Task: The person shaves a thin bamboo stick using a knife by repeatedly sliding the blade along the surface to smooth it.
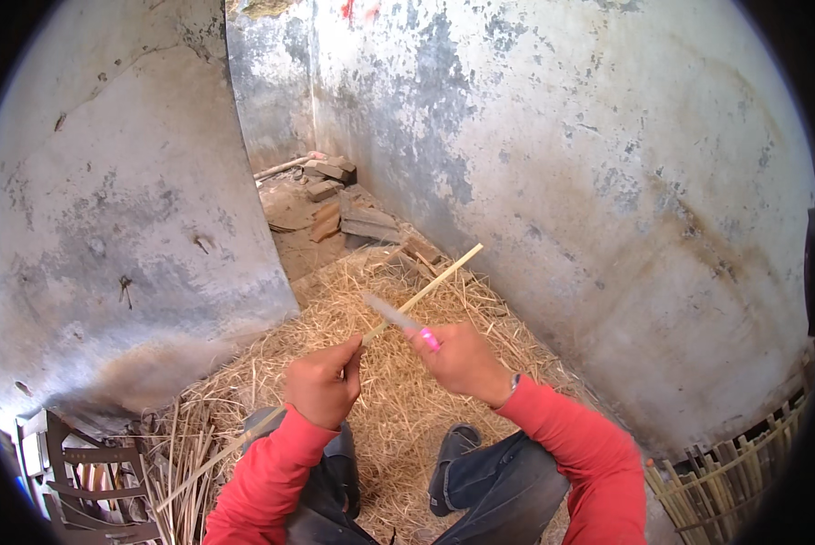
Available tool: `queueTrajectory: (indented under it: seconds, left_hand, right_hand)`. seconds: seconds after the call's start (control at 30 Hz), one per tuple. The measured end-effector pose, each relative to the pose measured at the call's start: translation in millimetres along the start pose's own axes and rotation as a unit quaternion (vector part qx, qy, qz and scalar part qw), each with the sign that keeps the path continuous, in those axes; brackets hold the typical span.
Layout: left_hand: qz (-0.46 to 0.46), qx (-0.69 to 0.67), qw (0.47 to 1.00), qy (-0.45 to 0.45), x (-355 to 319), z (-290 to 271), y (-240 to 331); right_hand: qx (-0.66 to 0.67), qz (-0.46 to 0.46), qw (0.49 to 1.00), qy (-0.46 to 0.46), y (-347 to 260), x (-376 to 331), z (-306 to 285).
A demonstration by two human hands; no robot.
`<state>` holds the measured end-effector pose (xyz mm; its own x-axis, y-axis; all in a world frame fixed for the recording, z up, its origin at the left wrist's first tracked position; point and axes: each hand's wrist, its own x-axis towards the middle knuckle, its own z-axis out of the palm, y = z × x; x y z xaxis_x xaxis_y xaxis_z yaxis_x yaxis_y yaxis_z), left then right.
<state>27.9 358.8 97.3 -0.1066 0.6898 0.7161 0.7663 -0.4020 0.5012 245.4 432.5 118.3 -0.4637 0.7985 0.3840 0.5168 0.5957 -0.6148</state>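
Observation:
My left hand (324, 381) is closed round a long pale strip of split bamboo or wood (445, 276), pinching it between thumb and fingers. The strip slants up and to the right, and a similar length shows behind my left forearm, probably its other end. In my right hand (466, 363) is a knife (391, 313) with a bright pink handle. Its blade points up and left and crosses the strip just beyond my left fingers. The blade looks slightly blurred, so whether it touches the strip is hard to tell.
Straw-like shavings (398, 391) cover the floor round my shoes. Several strips (194, 463) lie at lower left beside a dark wooden chair (98, 472). Bricks and boards (366, 222) lie ahead by a wall gap. A slatted basket-like piece (725, 490) stands at lower right.

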Motion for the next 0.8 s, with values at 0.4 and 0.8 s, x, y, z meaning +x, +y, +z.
queueTrajectory:
  seconds: [0.4, 0.8]
  left_hand:
    - [-0.030, -0.011, 0.999, -0.003, -2, -19, -7]
    - [-0.030, -0.070, 0.987, -0.140, -2, -6, -9]
  right_hand:
    - [-0.034, 0.107, 0.971, 0.210, 105, 39, -31]
    - [0.298, 0.131, 0.937, 0.127, 48, 28, -22]
